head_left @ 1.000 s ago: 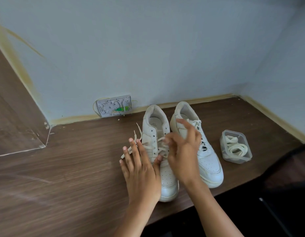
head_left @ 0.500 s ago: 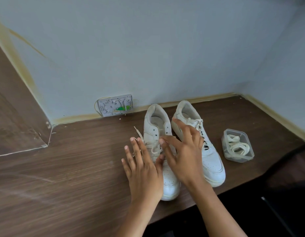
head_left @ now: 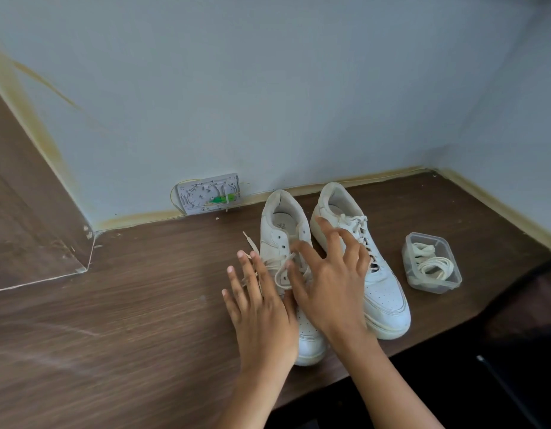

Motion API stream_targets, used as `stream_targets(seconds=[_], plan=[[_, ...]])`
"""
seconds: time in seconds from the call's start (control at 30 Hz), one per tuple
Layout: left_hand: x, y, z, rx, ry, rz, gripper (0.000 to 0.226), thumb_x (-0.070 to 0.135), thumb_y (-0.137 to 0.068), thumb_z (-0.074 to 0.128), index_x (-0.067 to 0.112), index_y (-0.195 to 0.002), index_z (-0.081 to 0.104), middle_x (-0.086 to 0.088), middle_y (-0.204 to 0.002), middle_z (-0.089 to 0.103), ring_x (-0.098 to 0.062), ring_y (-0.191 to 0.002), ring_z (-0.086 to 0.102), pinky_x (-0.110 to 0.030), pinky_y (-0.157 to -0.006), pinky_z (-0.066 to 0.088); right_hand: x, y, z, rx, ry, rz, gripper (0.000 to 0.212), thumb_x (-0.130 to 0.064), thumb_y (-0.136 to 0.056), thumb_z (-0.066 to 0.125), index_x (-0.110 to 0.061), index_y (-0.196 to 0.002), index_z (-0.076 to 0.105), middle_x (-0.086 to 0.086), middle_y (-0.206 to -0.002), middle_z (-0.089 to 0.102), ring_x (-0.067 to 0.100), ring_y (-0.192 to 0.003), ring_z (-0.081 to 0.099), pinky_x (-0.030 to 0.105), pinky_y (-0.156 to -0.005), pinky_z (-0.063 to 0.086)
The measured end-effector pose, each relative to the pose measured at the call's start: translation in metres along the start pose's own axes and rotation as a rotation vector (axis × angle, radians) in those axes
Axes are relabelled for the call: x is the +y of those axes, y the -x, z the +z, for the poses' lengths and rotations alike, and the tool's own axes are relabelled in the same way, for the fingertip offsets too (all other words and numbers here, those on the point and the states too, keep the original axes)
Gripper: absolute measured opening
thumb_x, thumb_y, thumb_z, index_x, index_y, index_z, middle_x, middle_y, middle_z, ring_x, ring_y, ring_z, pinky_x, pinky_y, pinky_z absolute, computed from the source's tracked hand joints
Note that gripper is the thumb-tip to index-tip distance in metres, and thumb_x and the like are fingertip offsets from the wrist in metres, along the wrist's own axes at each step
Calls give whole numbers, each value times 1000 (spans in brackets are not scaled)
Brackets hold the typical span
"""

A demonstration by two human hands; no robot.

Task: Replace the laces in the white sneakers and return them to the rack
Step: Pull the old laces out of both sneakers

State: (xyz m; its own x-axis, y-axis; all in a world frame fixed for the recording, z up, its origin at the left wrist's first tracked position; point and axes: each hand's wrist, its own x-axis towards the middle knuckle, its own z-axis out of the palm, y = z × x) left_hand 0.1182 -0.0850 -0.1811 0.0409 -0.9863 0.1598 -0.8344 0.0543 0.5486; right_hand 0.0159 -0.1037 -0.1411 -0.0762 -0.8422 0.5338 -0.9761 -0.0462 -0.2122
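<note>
Both hands were spread, holding nothing: your left hand (head_left: pixel 261 308) steadied the left white leather sneaker (head_left: pixel 291 243) on the brown wooden table (head_left: pixel 128 320), your right hand (head_left: pixel 329 283) hovered over its loosened cream lace (head_left: pixel 278 270). Risk: snagging, judging by the tangled loops.

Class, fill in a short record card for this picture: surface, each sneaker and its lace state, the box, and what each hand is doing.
surface: brown wood-grain tabletop against a pale wall
left sneaker: white, lace partly undone, loose end lying to its left
right sneaker: white, laced, bow near the top
clear plastic box: right of the sneakers, holds coiled laces
left hand: fingers straight, resting against the left sneaker's side
right hand: fingers spread above the left sneaker's laces, no grip visible
</note>
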Motion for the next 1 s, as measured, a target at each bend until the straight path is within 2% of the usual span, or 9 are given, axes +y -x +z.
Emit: stream_targets(seconds=[0.1,0.33,0.5,0.57,0.63,0.7,0.77,0.87,1.0], plan=[[-1,0,4,40,-23,8,79,55,-90,9,9,-152,-6,-9,-161,-9,-33,-147,-6,-51,-116,6,2,-2,1,11,39,-14,17,-35,-91,63,-34,-108,67,4,-152,39,36,-133,34,59,-106,30],[-3,-1,7,17,-19,-4,81,59,-87,5,13,-152,-10,-5,-160,-16,-30,-147,-11,-51,-118,4,5,-8,-5,6,-37,-24,11,-26,-80,75,-34,-86,70,4,-146,47,36,-135,33,59,-107,27],[-2,0,4,-10,3,-11,84,68,-82,-12,17,-148,-23,1,-156,-29,-23,-143,-25,-47,-119,-5,2,-7,-3,-18,-174,-25,30,-8,-78,67,-32,-95,61,-1,-141,44,30,-130,32,50,-104,31],[-2,0,3,-10,2,-17,89,74,-79,-20,18,-148,-23,3,-154,-31,-22,-143,-26,-44,-117,-9,2,-11,-9,52,-395,127,34,1,-81,59,-30,-96,61,-6,-132,45,21,-122,33,35,-98,31],[-1,-1,1,-13,7,-27,88,74,-80,-14,19,-148,-23,2,-154,-30,-22,-143,-26,-44,-116,-9,8,-16,-15,124,-674,360,50,15,-77,47,-31,-93,58,-7,-116,46,20,-112,38,22,-87,34],[-1,0,0,-37,24,-38,85,72,-80,-12,21,-146,-27,3,-154,-33,-22,-144,-28,-43,-117,-11,21,-24,-21,222,-955,551,59,20,-78,41,-36,-87,56,4,-108,50,20,-103,45,20,-83,37],[0,0,-2,-42,32,-39,84,71,-81,-11,21,-146,-28,3,-154,-34,-23,-144,-28,-42,-117,-13,33,-29,-27,336,-1138,669,46,7,-91,47,-38,-84,56,8,-102,52,17,-94,48,30,-85,39],[0,1,-2,-47,21,-37,83,70,-80,-12,21,-145,-29,3,-153,-36,-23,-144,-30,-41,-116,-14,37,-30,-31,406,-1129,735,15,-29,-103,46,-31,-95,58,-15,-96,58,7,-91,53,38,-92,46],[1,0,-1,-42,19,-40,84,71,-80,-12,21,-146,-28,3,-153,-35,-22,-143,-30,-42,-116,-13,22,-23,-40,388,-962,431,36,-49,-101,35,-37,-104,68,-18,-119,56,14,-116,48,38,-98,42]])
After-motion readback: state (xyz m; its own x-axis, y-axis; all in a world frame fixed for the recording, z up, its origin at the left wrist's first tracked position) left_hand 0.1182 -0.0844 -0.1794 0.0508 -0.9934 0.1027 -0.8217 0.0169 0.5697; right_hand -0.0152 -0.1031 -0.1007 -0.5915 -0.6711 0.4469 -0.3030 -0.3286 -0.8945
